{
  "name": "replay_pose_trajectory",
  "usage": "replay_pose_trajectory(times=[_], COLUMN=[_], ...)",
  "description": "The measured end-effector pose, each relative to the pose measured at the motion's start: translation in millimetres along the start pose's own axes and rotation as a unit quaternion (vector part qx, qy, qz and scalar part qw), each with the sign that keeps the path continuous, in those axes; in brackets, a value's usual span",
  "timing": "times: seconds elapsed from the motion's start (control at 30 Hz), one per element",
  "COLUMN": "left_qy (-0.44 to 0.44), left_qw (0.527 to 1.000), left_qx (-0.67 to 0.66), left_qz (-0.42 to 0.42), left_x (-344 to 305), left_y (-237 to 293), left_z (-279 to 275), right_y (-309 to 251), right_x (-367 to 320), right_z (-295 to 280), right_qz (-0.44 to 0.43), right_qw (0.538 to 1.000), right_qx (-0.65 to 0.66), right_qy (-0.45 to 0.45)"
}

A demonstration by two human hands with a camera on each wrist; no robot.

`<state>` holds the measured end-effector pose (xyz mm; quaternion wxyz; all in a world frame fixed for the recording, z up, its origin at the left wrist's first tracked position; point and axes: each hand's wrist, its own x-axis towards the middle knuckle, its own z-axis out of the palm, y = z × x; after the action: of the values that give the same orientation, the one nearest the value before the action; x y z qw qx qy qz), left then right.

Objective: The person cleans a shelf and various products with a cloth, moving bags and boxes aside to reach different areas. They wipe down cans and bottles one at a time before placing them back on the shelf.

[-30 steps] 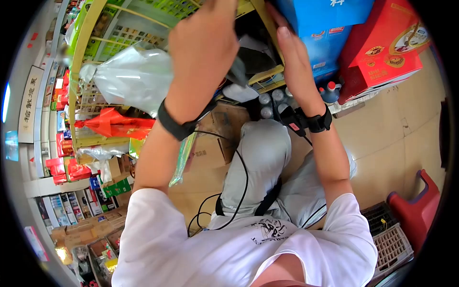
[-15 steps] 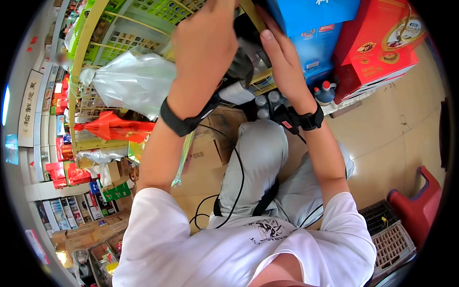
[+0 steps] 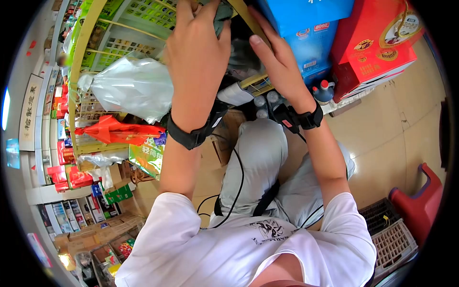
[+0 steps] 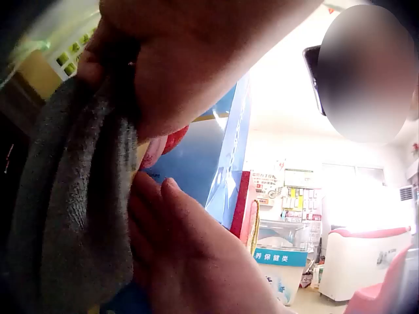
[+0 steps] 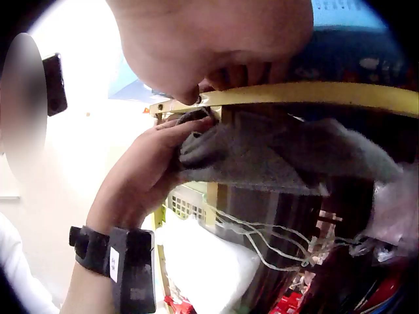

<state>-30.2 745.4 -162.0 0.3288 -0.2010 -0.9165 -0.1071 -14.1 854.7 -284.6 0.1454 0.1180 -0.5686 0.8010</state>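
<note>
A dark grey cloth point(image 3: 223, 13) hangs bunched from my left hand point(image 3: 198, 55), whose fingers pinch its upper end. In the left wrist view the cloth point(image 4: 75, 203) drops in thick folds; the right wrist view has it point(image 5: 252, 154) stretched along the inner side of a yellow rack rail point(image 5: 314, 98). My right hand point(image 3: 282, 62) is at the rack's corner post, beside a blue box point(image 3: 313, 43). Its thumb extends over the post, and its fingers are partly hidden behind it. Part of the left fingers lies out of sight at the top of the head view.
Inside the rack hang a whitish plastic bag point(image 3: 134, 88) and a red bag point(image 3: 119, 126). To the right stand red gift boxes point(image 3: 377, 48) and a dark bottle point(image 3: 324, 91) with a red cap. Cans point(image 3: 260, 103) sit before the knees. A red stool point(image 3: 420, 205) is behind right.
My left hand has turned and lowered slightly, with its fingers and the cloth now showing more. The right hand has shifted left along the rack post. The view has moved a little.
</note>
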Motion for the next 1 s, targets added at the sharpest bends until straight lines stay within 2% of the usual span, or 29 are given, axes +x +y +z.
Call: replay_pose_trajectory(times=[0.03,0.07,0.1,0.2,0.23,0.27,0.3,0.33,0.4,0.43,0.5,0.53,0.57,0.6,0.63,0.67,0.73,0.77,0.8,0.83,0.9,1.0], left_qy=[-0.022,-0.043,-0.043,-0.060,-0.011,0.040,0.042,0.040,0.034,0.036,-0.089,-0.019,-0.020,0.040,0.100,0.100,0.071,0.070,0.032,-0.005,-0.007,-0.008], left_qw=[0.999,0.996,0.996,0.995,0.997,0.995,0.995,0.996,0.995,0.995,0.984,0.987,0.986,0.990,0.989,0.989,0.995,0.995,0.998,0.998,0.999,0.999], left_qx=[0.040,0.081,0.081,0.081,0.043,0.004,0.006,-0.021,-0.070,-0.071,-0.141,-0.141,-0.141,-0.107,-0.074,-0.075,-0.035,-0.037,-0.046,-0.055,-0.040,-0.034], left_qz=[0.010,0.019,0.018,0.026,0.057,0.086,0.086,0.079,0.064,0.065,0.054,0.081,0.082,0.081,0.077,0.075,0.056,0.055,0.027,-0.002,-0.015,-0.035], left_x=[0.0,-0.3,0.2,7.5,6.9,7.0,5.9,6.1,5.8,4.9,-0.9,-5.4,-4.8,-2.4,-1.0,-1.3,-3.1,-3.5,-4.5,-5.6,-10.9,-15.7], left_y=[-1.9,-3.7,-4.4,-8.5,-16.5,-20.2,-22.9,-22.3,-31.0,-31.2,-27.5,-31.6,-34.1,-36.0,-36.7,-34.0,-22.9,-19.3,-14.9,-11.2,-9.5,-8.3], left_z=[-1.2,-2.9,-4.3,3.1,14.1,18.6,20.6,21.0,24.3,14.1,-10.5,-8.9,-4.2,1.3,5.8,12.0,23.6,23.9,21.9,21.2,25.2,22.7], right_y=[8.7,23.4,34.2,36.7,28.3,13.9,5.1,5.7,13.9,18.4,26.6,27.9,29.4,30.6,31.3,31.2,24.4,14.8,10.2,14.7,28.5,33.7], right_x=[4.2,13.1,17.6,17.3,12.7,5.1,1.6,2.9,4.9,6.9,12.6,13.5,14.4,14.6,13.9,13.4,10.8,8.1,6.1,7.4,11.8,14.3], right_z=[-2.1,-4.6,-6.7,-8.8,-6.6,-3.5,-1.5,-0.9,-1.3,-1.8,-3.2,-3.7,-4.2,-4.2,-4.1,-4.1,-3.4,-3.2,-3.7,-6.3,-11.1,-8.5], right_qz=[0.002,-0.124,-0.248,-0.248,-0.249,-0.109,0.034,0.032,-0.053,-0.055,-0.168,-0.169,-0.179,-0.189,-0.188,-0.175,-0.160,-0.091,-0.021,-0.018,-0.169,-0.210], right_qw=[1.000,0.989,0.954,0.951,0.951,0.992,0.997,0.997,0.999,0.998,0.976,0.976,0.970,0.964,0.964,0.969,0.973,0.990,0.998,0.998,0.975,0.965], right_qx=[0.000,-0.084,-0.166,-0.183,-0.180,-0.057,0.067,0.067,-0.013,-0.014,-0.138,-0.138,-0.163,-0.188,-0.188,-0.176,-0.165,-0.102,-0.038,-0.039,-0.140,-0.158], right_qy=[0.002,0.015,0.026,0.026,0.029,0.005,-0.023,-0.026,-0.001,-0.002,0.010,0.011,0.015,0.020,0.020,0.015,0.009,-0.014,-0.035,-0.035,-0.038,-0.006])
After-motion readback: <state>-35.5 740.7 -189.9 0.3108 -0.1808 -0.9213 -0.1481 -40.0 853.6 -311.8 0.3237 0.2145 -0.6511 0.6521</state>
